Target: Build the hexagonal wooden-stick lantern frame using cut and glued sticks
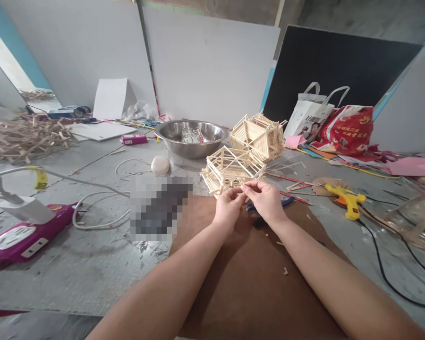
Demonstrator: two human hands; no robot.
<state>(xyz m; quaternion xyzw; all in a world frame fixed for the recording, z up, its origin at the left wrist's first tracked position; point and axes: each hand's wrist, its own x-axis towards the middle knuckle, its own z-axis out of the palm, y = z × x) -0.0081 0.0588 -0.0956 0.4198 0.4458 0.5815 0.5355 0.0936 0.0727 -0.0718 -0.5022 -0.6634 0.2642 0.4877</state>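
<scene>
My left hand and my right hand meet over the far part of a brown sheet, thumbs and fingertips pinched close together. Whatever lies between the fingertips is too small or hidden to make out. Just beyond them sits an open frame of thin wooden sticks, its near edge partly covered by my fingers. Behind it stands a second stick structure with closely filled side panels. A tool with blue handles lies partly hidden behind my right hand.
A yellow glue gun with a black cord lies at the right. Behind are a steel basin, a white bag and a red bag. At left are a purple power strip, white cables and a stick pile.
</scene>
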